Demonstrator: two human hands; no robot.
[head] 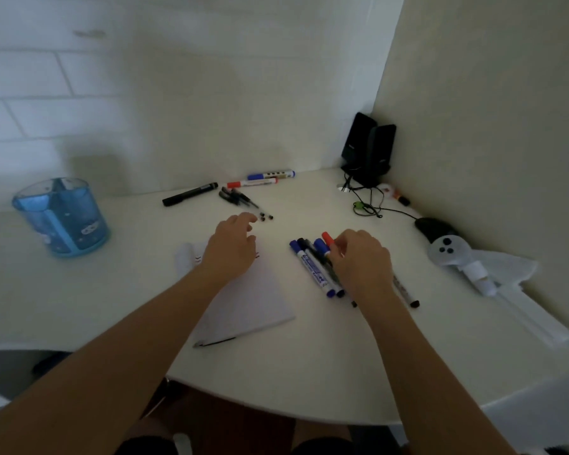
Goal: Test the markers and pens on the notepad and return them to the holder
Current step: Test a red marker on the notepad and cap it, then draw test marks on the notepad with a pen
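Right hand grip apparently pinches the red-capped marker among markers.

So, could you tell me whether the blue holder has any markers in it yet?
No, the holder looks empty.
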